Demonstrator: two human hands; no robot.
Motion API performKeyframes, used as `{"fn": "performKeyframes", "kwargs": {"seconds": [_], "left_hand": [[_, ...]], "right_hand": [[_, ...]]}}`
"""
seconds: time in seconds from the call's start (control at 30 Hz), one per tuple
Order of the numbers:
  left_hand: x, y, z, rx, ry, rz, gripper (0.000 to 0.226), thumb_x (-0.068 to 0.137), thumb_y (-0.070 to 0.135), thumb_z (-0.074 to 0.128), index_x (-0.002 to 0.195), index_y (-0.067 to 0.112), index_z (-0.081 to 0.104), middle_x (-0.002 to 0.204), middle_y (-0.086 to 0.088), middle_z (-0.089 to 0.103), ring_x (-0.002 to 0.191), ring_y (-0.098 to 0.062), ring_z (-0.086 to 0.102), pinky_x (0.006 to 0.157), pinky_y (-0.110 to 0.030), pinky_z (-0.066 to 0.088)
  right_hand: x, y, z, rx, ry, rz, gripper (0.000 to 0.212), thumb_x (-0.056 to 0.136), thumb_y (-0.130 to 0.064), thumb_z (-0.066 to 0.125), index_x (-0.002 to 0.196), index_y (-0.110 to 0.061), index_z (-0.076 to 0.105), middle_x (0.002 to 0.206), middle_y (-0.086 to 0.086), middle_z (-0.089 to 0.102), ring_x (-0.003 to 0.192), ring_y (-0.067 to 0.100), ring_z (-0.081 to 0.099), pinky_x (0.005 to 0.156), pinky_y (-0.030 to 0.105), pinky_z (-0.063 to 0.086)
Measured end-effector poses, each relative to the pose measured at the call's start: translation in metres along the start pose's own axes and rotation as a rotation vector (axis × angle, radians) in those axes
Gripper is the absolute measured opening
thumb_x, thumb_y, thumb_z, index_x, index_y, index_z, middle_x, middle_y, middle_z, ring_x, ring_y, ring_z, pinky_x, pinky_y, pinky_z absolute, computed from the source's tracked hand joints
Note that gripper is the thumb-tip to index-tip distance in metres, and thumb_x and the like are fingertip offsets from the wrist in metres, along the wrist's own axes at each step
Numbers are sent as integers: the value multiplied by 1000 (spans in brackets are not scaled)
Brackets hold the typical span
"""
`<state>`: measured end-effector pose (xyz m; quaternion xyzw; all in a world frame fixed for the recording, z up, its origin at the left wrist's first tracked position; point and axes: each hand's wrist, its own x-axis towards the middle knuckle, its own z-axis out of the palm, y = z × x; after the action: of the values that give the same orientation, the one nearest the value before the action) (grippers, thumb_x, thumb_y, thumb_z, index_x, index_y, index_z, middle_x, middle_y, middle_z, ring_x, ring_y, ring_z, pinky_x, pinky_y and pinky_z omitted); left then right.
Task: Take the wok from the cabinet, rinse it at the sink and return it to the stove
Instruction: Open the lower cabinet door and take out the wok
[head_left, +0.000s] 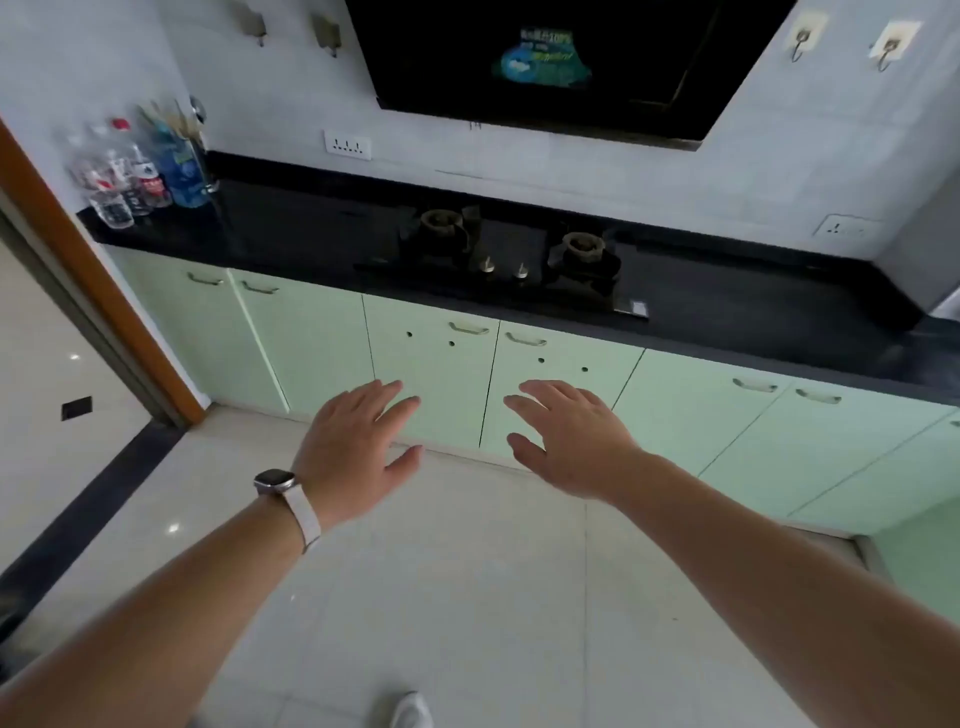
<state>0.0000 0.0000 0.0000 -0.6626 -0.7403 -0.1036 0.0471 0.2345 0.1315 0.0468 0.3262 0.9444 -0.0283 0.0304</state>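
A black two-burner gas stove (511, 260) is set into the black countertop (727, 312), with nothing on its burners. Below it stand two shut pale green cabinet doors (441, 374), each with a metal handle near the top. My left hand (358, 447), with a watch on the wrist, and my right hand (566, 441) are stretched out in front of these doors with fingers apart, holding nothing and touching nothing. No wok and no sink are in view.
Several plastic bottles (135, 171) stand at the counter's far left end by a wooden door frame (93, 291). A black range hood (561, 62) hangs above the stove. More shut green cabinets (779, 431) run to the right. Pale floor tiles (467, 597) lie underfoot.
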Motion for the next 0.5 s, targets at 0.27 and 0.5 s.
{"fn": "performKeyframes", "kwargs": {"seconds": [0.27,0.5], "left_hand": [[26,-84,8,-45,-14,-92,59,85,51,43,129,16,62,136,-11,61,126,-35,56,101,-50,45],[22,-130,10,-110,5,-240,64,86,55,38,135,19,57,144,-7,54,135,-32,48,108,-48,38]], "right_hand": [[98,-39,11,20,-31,-25,56,102,-52,35,154,-30,32,162,-5,30,149,17,22,120,35,17],[150,-70,26,65,-55,-72,57,101,-53,36,153,-30,33,161,-6,31,149,16,24,120,35,19]]}}
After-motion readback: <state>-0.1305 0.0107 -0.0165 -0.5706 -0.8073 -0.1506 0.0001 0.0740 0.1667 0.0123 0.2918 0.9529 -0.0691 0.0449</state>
